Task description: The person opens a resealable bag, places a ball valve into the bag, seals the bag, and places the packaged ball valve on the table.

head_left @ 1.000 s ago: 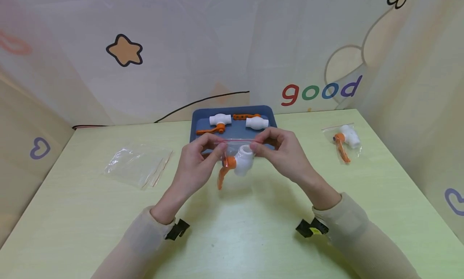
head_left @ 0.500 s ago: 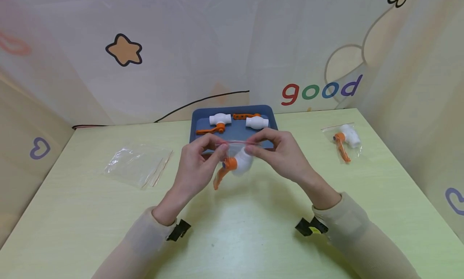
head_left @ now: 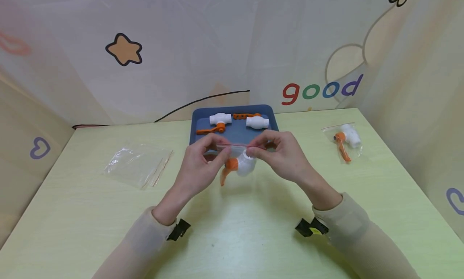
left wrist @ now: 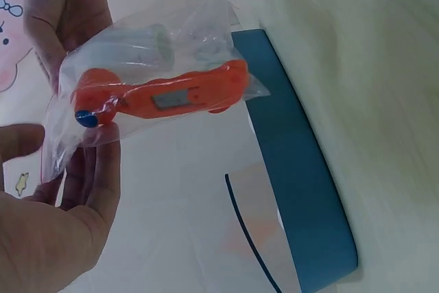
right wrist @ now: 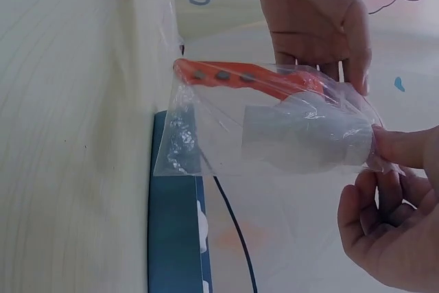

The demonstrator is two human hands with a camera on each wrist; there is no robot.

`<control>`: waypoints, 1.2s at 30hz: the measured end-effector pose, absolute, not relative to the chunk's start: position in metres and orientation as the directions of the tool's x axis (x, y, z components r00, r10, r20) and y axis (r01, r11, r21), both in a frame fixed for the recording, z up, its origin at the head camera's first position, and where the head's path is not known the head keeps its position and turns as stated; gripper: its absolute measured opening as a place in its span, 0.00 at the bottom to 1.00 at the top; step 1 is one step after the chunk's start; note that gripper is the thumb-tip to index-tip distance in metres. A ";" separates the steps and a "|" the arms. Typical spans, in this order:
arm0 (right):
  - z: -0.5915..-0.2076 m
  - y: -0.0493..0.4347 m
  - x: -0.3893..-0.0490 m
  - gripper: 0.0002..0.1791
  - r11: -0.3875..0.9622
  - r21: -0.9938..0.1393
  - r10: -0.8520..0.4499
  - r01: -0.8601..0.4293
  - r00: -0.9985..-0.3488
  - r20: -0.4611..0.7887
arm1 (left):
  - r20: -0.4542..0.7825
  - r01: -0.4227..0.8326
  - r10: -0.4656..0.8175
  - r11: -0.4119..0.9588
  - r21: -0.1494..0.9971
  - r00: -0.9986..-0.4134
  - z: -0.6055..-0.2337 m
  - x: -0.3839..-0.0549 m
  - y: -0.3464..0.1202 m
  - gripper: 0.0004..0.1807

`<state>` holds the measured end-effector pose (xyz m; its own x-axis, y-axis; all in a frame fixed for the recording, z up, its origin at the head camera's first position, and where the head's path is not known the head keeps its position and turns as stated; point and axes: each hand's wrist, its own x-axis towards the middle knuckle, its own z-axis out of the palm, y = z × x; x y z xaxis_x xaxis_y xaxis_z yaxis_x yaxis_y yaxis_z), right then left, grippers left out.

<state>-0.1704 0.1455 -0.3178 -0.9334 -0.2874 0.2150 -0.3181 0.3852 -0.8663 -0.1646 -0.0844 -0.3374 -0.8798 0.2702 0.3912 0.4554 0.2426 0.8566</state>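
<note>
Closest to the wearer, behind the fingers, come the beige left sleeve (head_left: 139,240) and beige right sleeve (head_left: 359,230), with a small black left wrist device (head_left: 179,230) and a small black right wrist device (head_left: 311,226) at their cuffs. Ahead of them, over the pale yellow-green wood-grain surface (head_left: 232,238), the left hand (head_left: 199,162) and right hand (head_left: 282,156) face each other, the fingers and thumb of each pinching one end of the red-lined top edge of a clear plastic zip bag (right wrist: 212,121). Inside it, below and between the two sets of fingers, hangs a white plastic valve body (head_left: 246,166) with an orange lever handle (head_left: 224,175) slanting down on the left hand's side; the left wrist view shows a blue cap (left wrist: 86,119) at the handle's pivot. Well left of the left fingers lie flat clear plastic bags (head_left: 135,166); well right of the right fingers lies a bagged white-and-orange valve (head_left: 352,136). Just beyond the fingers, partly covered by them, is a blue-grey rectangular tray (head_left: 237,130), holding a white valve with an orange handle (head_left: 220,119), another white valve body (head_left: 257,122) and an orange lever (head_left: 246,116) behind that body. Farthest from the fingers hangs a pale printed cloth backdrop (head_left: 217,41).
</note>
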 end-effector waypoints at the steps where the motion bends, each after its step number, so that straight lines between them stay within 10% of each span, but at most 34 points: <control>1: -0.318 0.146 -0.170 0.06 0.386 -0.866 -0.291 -0.319 -0.933 0.214 | 0.395 0.464 0.283 0.245 0.851 -0.874 -0.338 -0.165 -0.084 0.07; 36: -0.322 0.141 -0.167 0.05 0.296 -0.832 -0.402 -0.469 -0.851 0.337 | 0.474 0.528 0.253 0.222 0.820 -0.843 -0.340 -0.161 -0.079 0.03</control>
